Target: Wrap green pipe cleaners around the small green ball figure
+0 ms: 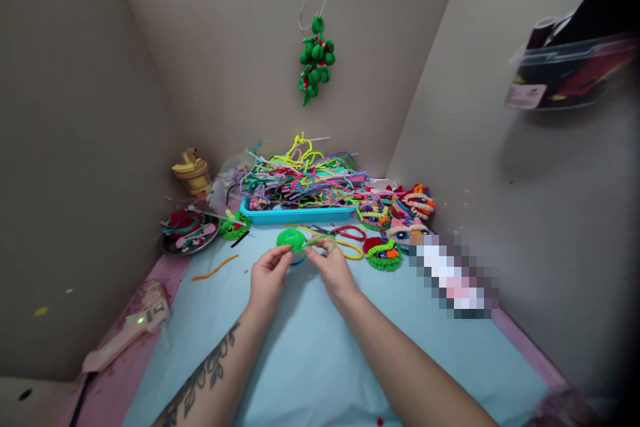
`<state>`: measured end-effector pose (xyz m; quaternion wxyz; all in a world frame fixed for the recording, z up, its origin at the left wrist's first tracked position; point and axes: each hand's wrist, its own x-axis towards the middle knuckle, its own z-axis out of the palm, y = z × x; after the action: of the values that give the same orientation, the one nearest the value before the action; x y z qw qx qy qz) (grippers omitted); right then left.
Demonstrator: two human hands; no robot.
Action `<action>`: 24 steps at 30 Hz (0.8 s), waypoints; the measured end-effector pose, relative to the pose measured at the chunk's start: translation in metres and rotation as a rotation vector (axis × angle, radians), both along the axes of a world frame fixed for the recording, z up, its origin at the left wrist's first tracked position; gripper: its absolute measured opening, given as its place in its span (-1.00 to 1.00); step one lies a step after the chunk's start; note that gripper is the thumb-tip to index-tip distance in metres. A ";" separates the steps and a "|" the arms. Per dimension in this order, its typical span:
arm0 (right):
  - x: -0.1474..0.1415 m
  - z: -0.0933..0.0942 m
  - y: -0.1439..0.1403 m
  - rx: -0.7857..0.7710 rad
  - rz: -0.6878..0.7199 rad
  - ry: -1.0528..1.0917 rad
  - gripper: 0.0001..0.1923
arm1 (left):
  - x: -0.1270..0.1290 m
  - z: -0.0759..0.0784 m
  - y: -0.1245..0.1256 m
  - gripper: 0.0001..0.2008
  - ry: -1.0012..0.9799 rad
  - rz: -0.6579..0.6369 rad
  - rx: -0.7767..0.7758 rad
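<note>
Grey partition walls close in three sides of a work surface covered by a pale blue cloth (310, 353), seen from the head camera. On the far wall hangs a green pipe-cleaner figure with red touches (316, 57) on a wire hook.

Near the middle of the cloth, the left hand (267, 277) and the right hand (333, 270) meet. Both pinch a bright green coiled pipe-cleaner disc (291, 239) with a loose green stem (320, 243) running to the right: the left fingertips grip the disc's near edge, the right fingertips grip the stem just beside it. The disc is held just above the cloth, near the person's side of a turquoise plastic tray (295, 215) heaped with tangled multicoloured pipe cleaners (305, 177).

Just beyond the hands lie red-handled scissors (345, 232) and a yellow pipe cleaner (345, 250). Right of them sit finished round fuzzy pieces with eyes (383, 255). To the left, a single orange pipe cleaner (215, 269) lies on the cloth, a round metal dish of scraps (190, 233) sits beyond it, and a pink glue gun (133, 330) rests at the near left edge.
</note>
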<state>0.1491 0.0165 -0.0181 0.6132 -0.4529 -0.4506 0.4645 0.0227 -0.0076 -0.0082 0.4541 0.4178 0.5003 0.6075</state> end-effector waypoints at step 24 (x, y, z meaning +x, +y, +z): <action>0.002 0.010 -0.006 0.067 0.010 0.006 -0.76 | -0.002 0.003 0.002 -0.56 -0.196 -0.184 -0.014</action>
<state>0.1514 0.0107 -0.0076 0.6273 -0.4284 -0.4661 0.4536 0.0204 -0.0058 -0.0051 0.5575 0.3973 0.4172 0.5978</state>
